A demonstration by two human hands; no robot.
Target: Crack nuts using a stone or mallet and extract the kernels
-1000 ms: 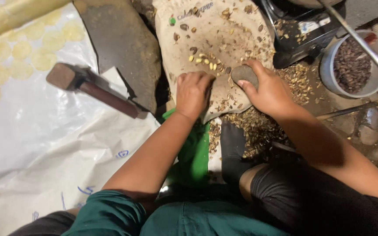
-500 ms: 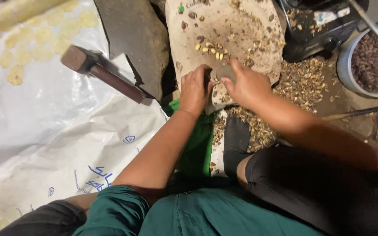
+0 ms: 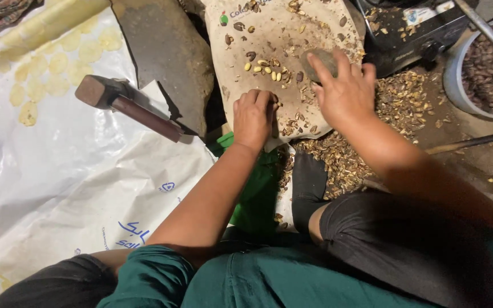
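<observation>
- right hand gripped a rounded grey stone from above, fingers curled over it, held just over the tan sack — looked like a striker grip.
- left hand was clenched, knuckles up, fingertips pinched at something small on the sack; couldn't tell what, too small.
- little cluster of pale peeled kernels lay between the two hands, set apart from the dark unshelled ones, probably so they stayed sorted.
- broken shell bits were heaped below the sack's near edge and toward the right, by the person's knee, likely swept off the work spot.
- grey bowl of dark nuts sat at far right, within the right arm's reach.
- wooden-handled hammer rested untouched on the white plastic sheet, well left of both hands.
- flat dark stone slab stood just beside the sack.
</observation>
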